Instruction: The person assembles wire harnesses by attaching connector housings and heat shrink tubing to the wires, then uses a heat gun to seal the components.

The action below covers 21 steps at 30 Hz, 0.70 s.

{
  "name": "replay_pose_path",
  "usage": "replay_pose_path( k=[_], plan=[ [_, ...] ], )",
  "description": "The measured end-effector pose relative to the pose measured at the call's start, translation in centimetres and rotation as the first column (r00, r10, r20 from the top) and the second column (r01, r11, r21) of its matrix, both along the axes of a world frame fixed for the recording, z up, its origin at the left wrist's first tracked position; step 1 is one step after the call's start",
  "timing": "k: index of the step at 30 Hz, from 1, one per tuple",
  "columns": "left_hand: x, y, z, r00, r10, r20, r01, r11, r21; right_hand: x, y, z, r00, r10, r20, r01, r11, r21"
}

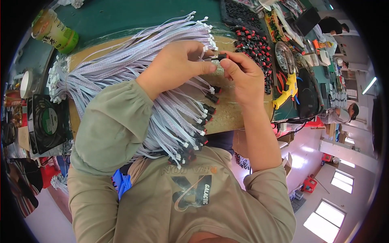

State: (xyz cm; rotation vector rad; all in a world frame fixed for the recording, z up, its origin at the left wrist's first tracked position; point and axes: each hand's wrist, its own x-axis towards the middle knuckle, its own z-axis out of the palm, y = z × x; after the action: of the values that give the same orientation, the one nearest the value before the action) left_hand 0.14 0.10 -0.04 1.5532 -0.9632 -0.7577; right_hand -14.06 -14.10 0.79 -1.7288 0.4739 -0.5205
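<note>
A bundle of white ribbon cables (133, 52) with small white plugs fans out across a brown board (231, 117). Over the ends of the cables, my left hand (176, 67) has thumb and forefinger closed around a cable end, its white plug partly showing between them. Facing it, my right hand (245, 77) pinches a small black connector (220, 57). The fingertips of both hands nearly meet, and whether the plug and the connector touch is too small to tell. Several cables nearer my body end in black-and-red connectors (211, 98).
Loose black-and-red connectors (255, 50) are heaped right of the board, near a yellow glue gun (288, 91). A tray of black parts (241, 16) stands at the back. At left are a drink bottle (54, 31) and a black fan (48, 121). People sit farther right.
</note>
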Motion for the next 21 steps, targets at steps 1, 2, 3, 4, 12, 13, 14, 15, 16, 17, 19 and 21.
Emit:
replay_pose_path(
  k=[1, 2, 3, 4, 12, 13, 14, 15, 16, 17, 19, 21],
  plan=[
    [0.0, 0.0, -0.2, 1.0, -0.001, 0.0, 0.001, 1.0, 0.0, -0.1, -0.1, 0.1, 1.0, 0.003, 0.004, -0.003, 0.999, 0.032],
    [0.1, 0.0, -0.5, 0.999, 0.03, -0.016, -0.031, 0.999, -0.033, -0.2, -0.1, 0.2, 1.0, 0.006, 0.008, -0.006, 0.998, 0.064],
    [0.1, 0.1, -0.7, 0.998, 0.062, -0.034, -0.064, 0.996, -0.064, -0.2, -0.1, 0.1, 1.0, 0.004, 0.008, -0.004, 0.998, 0.065],
    [0.2, 0.1, -0.6, 0.998, 0.057, -0.033, -0.059, 0.996, -0.065, -0.3, -0.2, 0.0, 1.0, 0.002, 0.009, -0.003, 1.0, 0.025],
    [-0.1, 0.1, -0.3, 0.997, 0.006, -0.083, -0.008, 1.0, -0.025, -0.4, 0.3, 0.3, 0.999, 0.039, 0.016, -0.036, 0.993, -0.113],
    [-0.1, 0.2, -0.1, 0.996, 0.004, -0.085, -0.006, 1.0, -0.024, -0.3, 0.3, 0.3, 0.999, 0.052, 0.007, -0.05, 0.979, -0.195],
    [-0.2, 0.3, 0.1, 0.999, 0.015, -0.046, -0.016, 1.0, -0.013, -0.3, 0.3, 0.3, 0.998, 0.065, -0.003, -0.064, 0.959, -0.276],
    [-0.2, 0.3, 0.2, 1.0, 0.026, -0.008, -0.026, 1.0, -0.004, -0.3, 0.2, 0.2, 0.998, 0.064, -0.004, -0.063, 0.96, -0.274],
    [-0.3, 0.3, 0.3, 1.0, 0.025, -0.009, -0.025, 1.0, -0.002, -0.2, 0.0, 0.0, 0.997, 0.08, 0.003, -0.075, 0.953, -0.294],
    [-0.3, 0.3, 0.3, 0.999, 0.036, 0.033, -0.036, 0.999, 0.008, -0.2, -0.1, -0.1, 0.995, 0.096, 0.011, -0.088, 0.945, -0.314],
    [-0.4, 0.3, 0.5, 0.996, 0.045, 0.075, -0.047, 0.999, 0.02, -0.3, 0.0, -0.1, 0.995, 0.101, -0.003, -0.097, 0.948, -0.303],
    [-0.4, 0.3, 0.6, 0.977, 0.068, 0.202, -0.07, 0.998, 0.005, -0.3, 0.1, -0.1, 0.994, 0.105, -0.017, -0.105, 0.951, -0.292]
  ],
)
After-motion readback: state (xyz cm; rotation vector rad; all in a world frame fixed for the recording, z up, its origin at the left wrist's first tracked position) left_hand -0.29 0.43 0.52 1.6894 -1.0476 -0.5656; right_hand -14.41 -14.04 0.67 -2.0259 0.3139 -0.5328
